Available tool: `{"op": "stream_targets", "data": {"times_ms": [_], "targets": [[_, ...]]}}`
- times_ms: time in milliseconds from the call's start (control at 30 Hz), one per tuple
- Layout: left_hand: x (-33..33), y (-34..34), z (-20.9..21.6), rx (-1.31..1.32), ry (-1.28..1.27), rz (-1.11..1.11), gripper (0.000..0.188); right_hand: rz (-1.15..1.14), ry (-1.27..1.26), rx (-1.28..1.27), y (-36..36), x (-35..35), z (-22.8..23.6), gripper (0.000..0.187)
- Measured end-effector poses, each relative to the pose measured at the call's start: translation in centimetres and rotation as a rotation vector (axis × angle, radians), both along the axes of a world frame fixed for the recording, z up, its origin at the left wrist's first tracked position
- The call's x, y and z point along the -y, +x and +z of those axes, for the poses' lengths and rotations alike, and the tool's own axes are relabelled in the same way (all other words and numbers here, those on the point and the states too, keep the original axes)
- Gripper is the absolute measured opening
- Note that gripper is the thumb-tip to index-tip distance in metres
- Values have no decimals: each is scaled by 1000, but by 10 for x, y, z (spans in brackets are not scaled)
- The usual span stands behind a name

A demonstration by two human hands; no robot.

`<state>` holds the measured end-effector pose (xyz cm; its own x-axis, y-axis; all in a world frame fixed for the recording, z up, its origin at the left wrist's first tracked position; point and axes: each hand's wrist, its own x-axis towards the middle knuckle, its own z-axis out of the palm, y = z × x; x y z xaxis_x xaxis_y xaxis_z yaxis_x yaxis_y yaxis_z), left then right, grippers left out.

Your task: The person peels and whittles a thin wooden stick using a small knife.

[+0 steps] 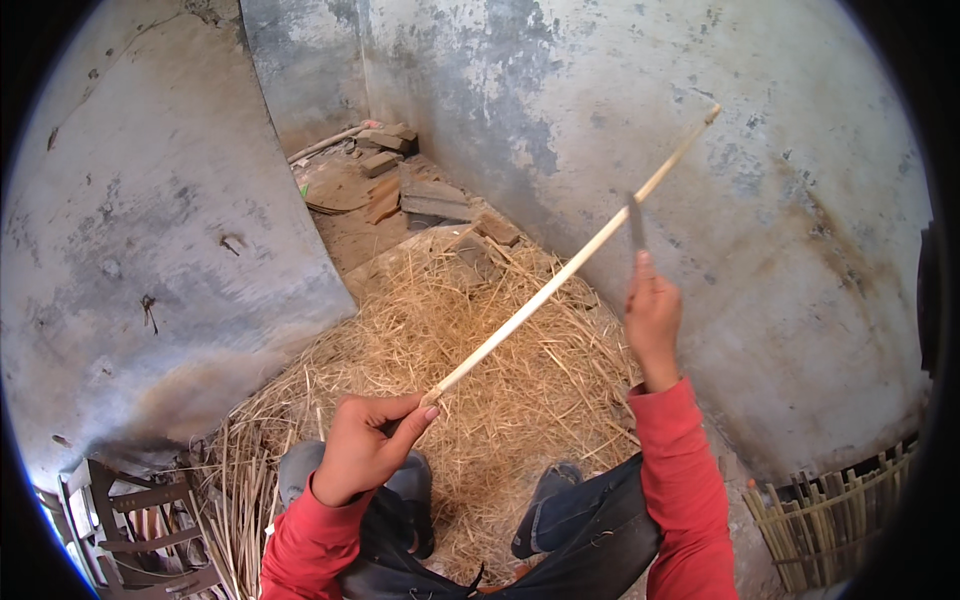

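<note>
A long pale wooden stick [540, 297], perhaps bamboo, slants up and away to the right in front of me. My left hand [365, 435] pinches its near end between thumb and fingers. Farther along, my right hand [652, 312] is closed around a knife [637, 225] whose narrow dark blade points upward. The blade meets or crosses the stick beyond its middle; whether it cuts into the wood I cannot tell. The knife's handle is mostly hidden in my fist. The stick's far tip is darker and stands in front of the wall.
Straw-like shavings [470, 400] cover the floor around my feet. Bricks and boards [430, 195] lie in the far corner. Worn walls [780, 250] stand on both sides. A wooden chair-like frame [150, 525] is at lower left, a slatted basket or fence [830, 525] at lower right.
</note>
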<state>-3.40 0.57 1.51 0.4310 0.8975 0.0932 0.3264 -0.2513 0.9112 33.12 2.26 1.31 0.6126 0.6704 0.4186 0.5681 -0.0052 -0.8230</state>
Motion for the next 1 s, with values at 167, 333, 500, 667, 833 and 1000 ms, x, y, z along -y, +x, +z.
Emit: {"op": "stream_targets", "data": {"times_ms": [167, 333, 500, 667, 833, 1000], "targets": [[5, 2, 2, 4, 36, -23, 16, 39, 78, -188, 29, 3, -4, 61], [0, 1, 2, -6, 21, -40, 16, 194, 31, -227, -16, 11, -14, 59], [-1, -6, -3, -9, 26, -28, 17, 290, 18, -232, -19, 16, -14, 54], [0, -8, -5, 17, -57, 1, 17, 313, 15, -182, -11, 12, -20, 55], [-3, -4, 4, -84, -21, -107, 18, 201, -30, -191, 16, 1, -5, 57], [0, -1, -4, -39, -50, -97, 18, 260, -41, -95, -6, 6, -19, 56]]}}
